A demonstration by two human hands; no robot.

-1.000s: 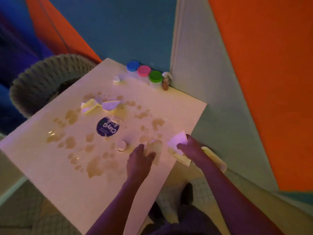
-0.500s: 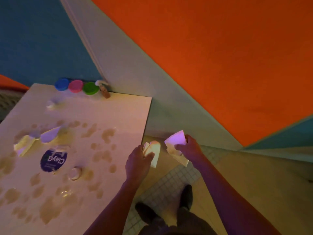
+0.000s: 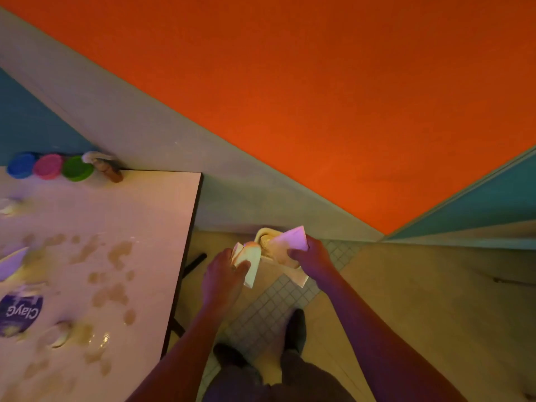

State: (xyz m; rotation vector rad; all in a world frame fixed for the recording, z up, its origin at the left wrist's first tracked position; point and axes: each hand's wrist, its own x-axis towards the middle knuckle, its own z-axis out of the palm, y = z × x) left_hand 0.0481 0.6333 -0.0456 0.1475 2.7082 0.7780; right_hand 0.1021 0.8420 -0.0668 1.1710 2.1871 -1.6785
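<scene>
Off the table point(image 3: 116, 213) now: left hand point(image 3: 223, 278) tight around folded wipe point(image 3: 251, 261), right hand point(image 3: 313, 256) around second wipe point(image 3: 290, 242).

Dim warm room light with a purple cast, soft overall blur, wet glare near the stained white table point(image 3: 150, 216) front edge, wide-angle bending at the edges

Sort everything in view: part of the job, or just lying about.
Job: folded sheet, gripped by left hand; larger sheet, gripped by right hand; cream container beneath them.
Lying about: blue-lidded tub, pink-lidded tub, green-lidded tub, small bottle, ClayG label.
</scene>
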